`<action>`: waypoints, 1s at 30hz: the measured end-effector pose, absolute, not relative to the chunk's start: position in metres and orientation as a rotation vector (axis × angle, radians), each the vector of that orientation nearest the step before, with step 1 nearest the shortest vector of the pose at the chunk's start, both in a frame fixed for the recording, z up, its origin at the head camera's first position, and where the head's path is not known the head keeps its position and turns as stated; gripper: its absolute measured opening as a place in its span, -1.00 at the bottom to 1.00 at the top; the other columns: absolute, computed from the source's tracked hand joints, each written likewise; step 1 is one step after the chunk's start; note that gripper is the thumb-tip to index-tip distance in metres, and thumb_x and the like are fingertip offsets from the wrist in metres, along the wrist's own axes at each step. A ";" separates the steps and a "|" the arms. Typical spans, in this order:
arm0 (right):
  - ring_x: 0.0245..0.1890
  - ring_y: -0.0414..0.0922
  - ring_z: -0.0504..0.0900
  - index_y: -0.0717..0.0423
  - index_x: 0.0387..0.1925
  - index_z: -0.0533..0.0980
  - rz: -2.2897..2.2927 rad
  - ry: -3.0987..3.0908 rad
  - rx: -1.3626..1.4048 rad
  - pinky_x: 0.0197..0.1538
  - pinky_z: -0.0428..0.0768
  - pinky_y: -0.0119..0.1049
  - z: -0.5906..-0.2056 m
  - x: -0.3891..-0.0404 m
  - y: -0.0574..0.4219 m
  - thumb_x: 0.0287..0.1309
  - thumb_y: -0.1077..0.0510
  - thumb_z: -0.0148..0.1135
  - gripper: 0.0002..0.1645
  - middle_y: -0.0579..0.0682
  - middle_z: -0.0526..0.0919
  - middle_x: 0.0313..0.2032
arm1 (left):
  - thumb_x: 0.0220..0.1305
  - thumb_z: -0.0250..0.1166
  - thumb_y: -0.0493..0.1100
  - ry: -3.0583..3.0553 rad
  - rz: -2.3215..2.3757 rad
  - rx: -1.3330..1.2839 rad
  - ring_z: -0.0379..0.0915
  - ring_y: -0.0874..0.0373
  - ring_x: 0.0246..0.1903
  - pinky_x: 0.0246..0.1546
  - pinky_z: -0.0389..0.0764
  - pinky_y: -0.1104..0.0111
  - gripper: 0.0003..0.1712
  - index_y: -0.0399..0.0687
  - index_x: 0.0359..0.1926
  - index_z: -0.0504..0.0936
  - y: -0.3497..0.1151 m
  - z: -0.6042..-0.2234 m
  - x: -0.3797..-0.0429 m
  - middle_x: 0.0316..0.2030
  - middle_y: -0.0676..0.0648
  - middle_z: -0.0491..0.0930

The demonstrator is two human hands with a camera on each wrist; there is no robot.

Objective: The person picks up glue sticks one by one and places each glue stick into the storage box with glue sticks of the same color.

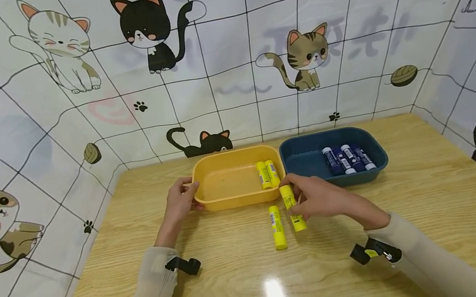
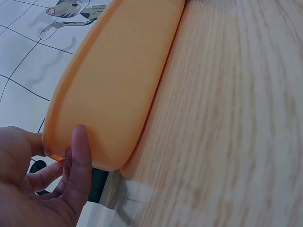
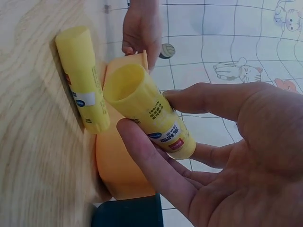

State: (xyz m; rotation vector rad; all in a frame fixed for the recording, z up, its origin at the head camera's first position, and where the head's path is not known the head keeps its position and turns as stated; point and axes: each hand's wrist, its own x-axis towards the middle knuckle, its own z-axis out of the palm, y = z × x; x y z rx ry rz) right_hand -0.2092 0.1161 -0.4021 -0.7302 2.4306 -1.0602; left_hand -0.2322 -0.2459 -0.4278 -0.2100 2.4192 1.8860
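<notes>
My right hand (image 1: 320, 196) pinches a yellow glue stick (image 3: 151, 113) between thumb and fingers, just in front of where the two bins meet. Another yellow glue stick (image 1: 277, 228) lies on the table to its left. My left hand (image 1: 179, 199) holds the left end of the yellow bin (image 1: 239, 201), thumb and fingers at its rim. Two yellow glue sticks (image 1: 263, 175) lie side by side at the right end inside that bin. In the left wrist view the left hand (image 2: 52, 184) touches the bin's end wall.
A dark blue bin (image 1: 303, 146) stands against the yellow bin's right side, with several dark blue glue sticks (image 1: 346, 160) at its right end. Both bins rest near the back edge of the wooden table (image 1: 222, 286). Behind hangs a cat-print cloth (image 1: 226, 41).
</notes>
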 end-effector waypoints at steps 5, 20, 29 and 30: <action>-0.27 -0.09 0.66 0.17 0.37 0.30 -1.055 2.463 -0.735 -0.29 0.80 -0.22 -0.393 -0.212 0.116 0.25 0.19 0.42 -0.26 0.16 0.61 -0.09 | 0.58 0.14 -0.16 2.420 1.892 -0.192 0.61 0.15 -0.52 -0.26 0.85 0.07 -0.48 -0.34 0.41 0.36 -0.246 -0.429 -0.234 -0.04 -0.42 0.44; -0.26 -0.07 0.69 0.13 0.43 0.22 -1.131 2.483 -0.792 -0.22 0.83 -0.14 -0.359 -0.222 0.098 0.28 0.16 0.40 -0.20 0.23 0.60 -0.03 | 0.57 0.14 -0.17 2.422 1.889 -0.209 0.61 0.16 -0.53 -0.29 0.86 0.11 -0.49 -0.34 0.40 0.37 -0.247 -0.428 -0.232 -0.06 -0.41 0.44; -0.18 0.03 0.72 0.18 0.41 0.20 -1.195 2.490 -0.818 -0.25 0.83 -0.20 -0.339 -0.239 0.083 0.29 0.21 0.38 -0.23 0.31 0.58 0.01 | 0.58 0.14 -0.17 2.431 1.871 -0.213 0.61 0.16 -0.52 -0.29 0.86 0.12 -0.47 -0.35 0.41 0.35 -0.248 -0.432 -0.236 -0.04 -0.42 0.44; -0.17 0.04 0.72 0.17 0.40 0.20 -1.202 2.484 -0.808 -0.23 0.84 -0.19 -0.337 -0.240 0.081 0.29 0.22 0.38 -0.23 0.30 0.58 0.01 | 0.58 0.14 -0.16 2.430 1.874 -0.215 0.61 0.16 -0.52 -0.30 0.86 0.13 -0.47 -0.34 0.42 0.35 -0.249 -0.434 -0.237 -0.04 -0.41 0.44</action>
